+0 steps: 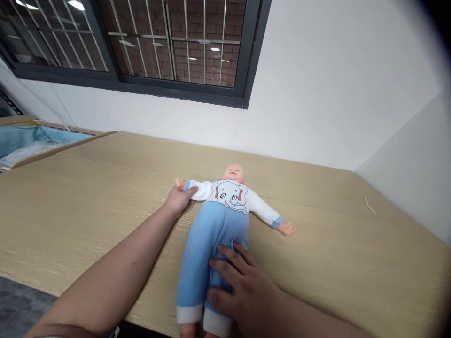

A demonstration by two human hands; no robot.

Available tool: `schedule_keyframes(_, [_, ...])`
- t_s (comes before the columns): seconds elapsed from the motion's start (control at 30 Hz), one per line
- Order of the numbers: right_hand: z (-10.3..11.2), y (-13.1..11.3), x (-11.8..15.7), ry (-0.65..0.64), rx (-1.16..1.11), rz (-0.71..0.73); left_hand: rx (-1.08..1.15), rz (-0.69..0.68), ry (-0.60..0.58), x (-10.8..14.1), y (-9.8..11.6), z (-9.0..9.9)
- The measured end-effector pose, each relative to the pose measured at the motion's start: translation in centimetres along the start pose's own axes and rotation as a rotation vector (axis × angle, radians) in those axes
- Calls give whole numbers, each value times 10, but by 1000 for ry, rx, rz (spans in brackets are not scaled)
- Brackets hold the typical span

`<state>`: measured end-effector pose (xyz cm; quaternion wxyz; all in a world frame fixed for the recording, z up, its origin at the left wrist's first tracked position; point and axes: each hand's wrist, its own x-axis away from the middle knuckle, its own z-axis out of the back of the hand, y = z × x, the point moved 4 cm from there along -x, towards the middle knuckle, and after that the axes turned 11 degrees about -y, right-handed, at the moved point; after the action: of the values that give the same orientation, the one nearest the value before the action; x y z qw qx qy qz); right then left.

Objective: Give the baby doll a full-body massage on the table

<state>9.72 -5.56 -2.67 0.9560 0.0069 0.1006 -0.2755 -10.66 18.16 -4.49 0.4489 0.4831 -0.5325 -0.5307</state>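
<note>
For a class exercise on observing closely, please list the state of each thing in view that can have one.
Doll: lying on its back, dressed, arms spread.
Blue trousers: worn by the doll.
Left hand: closed around the doll's white sleeve.
Right hand: open, fingers spread over a trouser leg.
Window: cannot tell whether fully shut.
Thin strip: curved, lying loose.

Doll [233, 173] in light-blue trousers [197, 249], white elephant-patterned top [229, 195], tan table [352, 263]
</note>
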Motion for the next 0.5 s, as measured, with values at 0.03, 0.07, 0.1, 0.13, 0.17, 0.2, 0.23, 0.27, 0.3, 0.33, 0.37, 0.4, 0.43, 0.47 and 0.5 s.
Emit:
schedule_keyframes(0.03, [3, 0, 0, 6, 2, 4, 5, -3, -11, 0, 0, 0])
schedule_keyframes(0.07, [8, 0, 0, 10, -1, 10, 7, -7, -26, 0, 1, -1])
schedule_keyframes(0.1, [13, 0, -1, 19, -11, 19, -11, -12, -36, 1, 1, 0])
schedule_keyframes(0.13, [20, 0, 0, 36, -31, 29, -62, -17, -30, 1, 3, 1])
schedule_keyframes(0.17, [27, 1, 0, 71, -64, 38, -147, -22, -18, 3, 5, 2])
schedule_keyframes(0.2, [33, 3, 1, 116, -107, 43, -255, -28, -9, 4, 8, 2])
schedule_keyframes(0.23, [38, 6, 3, 171, -154, 45, -369, -36, -10, 6, 11, 2])
schedule_keyframes(0.27, [42, 9, 5, 224, -202, 34, -476, -46, -20, 7, 14, 1])
schedule_keyframes(0.3, [44, 14, 8, 277, -251, 14, -570, -56, -39, 8, 17, -1])
schedule_keyframes(0.33, [44, 20, 10, 323, -299, -16, -651, -65, -60, 10, 20, -4])
schedule_keyframes(0.37, [43, 27, 13, 364, -342, -56, -726, -72, -79, 11, 22, -7])
schedule_keyframes(0.4, [41, 34, 15, 397, -381, -102, -802, -74, -89, 12, 24, -9])
schedule_keyframes(0.43, [38, 41, 16, 420, -417, -149, -879, -70, -95, 12, 26, -11])
schedule_keyframes(0.47, [36, 47, 16, 435, -444, -187, -951, -61, -102, 13, 27, -14])
schedule_keyframes(0.5, [35, 53, 15, 445, -461, -216, -1013, -48, -112, 13, 29, -16])
